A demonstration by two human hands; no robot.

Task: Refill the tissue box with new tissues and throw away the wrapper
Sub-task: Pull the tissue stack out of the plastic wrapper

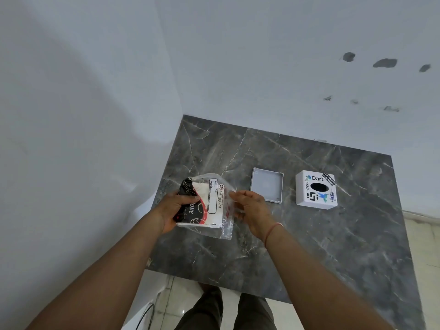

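I hold a pack of tissues (204, 206) above the left part of the marble table (309, 246). Its clear plastic wrapper (226, 228) carries a white label and a black and red print. My left hand (173, 208) grips the pack's left end. My right hand (252, 208) pinches the loose right edge of the wrapper. The white tissue box (315, 189), covered in stickers, stands on the table to the right with its dark oval hole facing up. Its grey base lid (266, 188) lies separately on the table between the box and my hands.
White walls close off the table on the left and at the back. The table's near edge runs just in front of my legs (226, 313), with pale floor tiles below. A dark cable (146, 315) lies on the floor at the lower left.
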